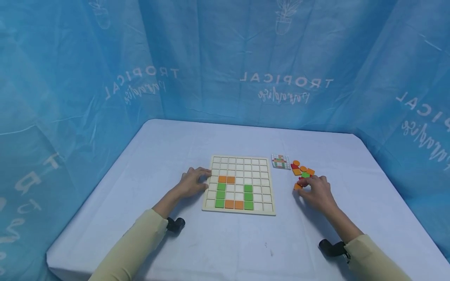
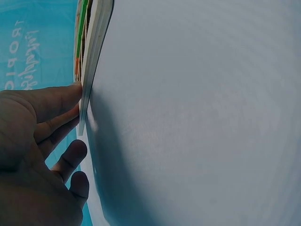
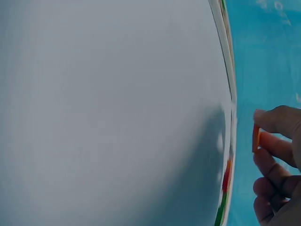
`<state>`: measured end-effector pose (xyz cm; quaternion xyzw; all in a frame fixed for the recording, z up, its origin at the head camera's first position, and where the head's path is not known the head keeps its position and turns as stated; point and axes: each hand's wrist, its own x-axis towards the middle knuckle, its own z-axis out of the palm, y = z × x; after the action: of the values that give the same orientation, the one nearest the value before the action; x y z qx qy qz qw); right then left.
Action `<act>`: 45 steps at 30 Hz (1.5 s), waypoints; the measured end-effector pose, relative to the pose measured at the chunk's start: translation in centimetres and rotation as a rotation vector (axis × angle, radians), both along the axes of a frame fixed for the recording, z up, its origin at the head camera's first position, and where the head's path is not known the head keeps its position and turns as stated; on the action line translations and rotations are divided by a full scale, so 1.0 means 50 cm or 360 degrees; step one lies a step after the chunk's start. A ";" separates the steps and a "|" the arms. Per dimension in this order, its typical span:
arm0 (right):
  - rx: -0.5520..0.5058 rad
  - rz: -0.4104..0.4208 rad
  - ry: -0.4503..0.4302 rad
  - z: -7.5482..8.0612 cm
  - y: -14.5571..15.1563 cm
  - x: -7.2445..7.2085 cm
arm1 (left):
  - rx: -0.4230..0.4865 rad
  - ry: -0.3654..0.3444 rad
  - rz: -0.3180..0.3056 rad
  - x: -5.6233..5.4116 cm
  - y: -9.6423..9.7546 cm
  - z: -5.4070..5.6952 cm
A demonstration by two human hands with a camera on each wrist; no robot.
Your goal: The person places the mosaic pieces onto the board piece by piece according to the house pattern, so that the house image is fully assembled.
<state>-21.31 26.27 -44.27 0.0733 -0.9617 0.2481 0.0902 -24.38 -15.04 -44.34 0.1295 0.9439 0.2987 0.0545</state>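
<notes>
A pale square grid board (image 1: pixel 258 168) lies on the table. Green square tiles (image 1: pixel 248 197) fill parts of two of its columns, and orange square tiles (image 1: pixel 226 179) sit in pairs in two rows. My left hand (image 1: pixel 191 182) touches the board's left edge with thumb and fingertips; the left wrist view shows its other fingers loose beside the edge. Right of the board, my right hand (image 1: pixel 318 193) pinches an orange tile (image 3: pixel 256 138) between thumb and fingers. Just beyond that hand lies a small pile of orange, red and green pieces (image 1: pixel 297 171), partly covered by it.
A small card (image 1: pixel 280 161) printed with a coloured grid picture lies between the board's upper right corner and the loose pieces. A white cloth (image 1: pixel 225 242) covers the table. Blue printed curtains (image 1: pixel 218 50) hang around its back and sides.
</notes>
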 end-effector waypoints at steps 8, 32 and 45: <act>-0.0082 0.0130 -0.0002 0.007 -0.110 -0.022 | 0.0004 0.0011 -0.0007 0.000 -0.002 -0.003; 0.0076 0.0378 -0.0032 -0.008 -0.321 -0.104 | 0.0006 0.0019 -0.0004 0.003 0.000 -0.001; 0.0221 0.0486 -0.0003 -0.013 -0.333 -0.112 | 0.0001 0.0026 -0.0004 0.003 -0.001 -0.001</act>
<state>-26.89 9.61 -44.90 0.2245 -0.9543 0.1920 0.0454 -24.23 -15.08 -44.38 0.1330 0.9442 0.2978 0.0471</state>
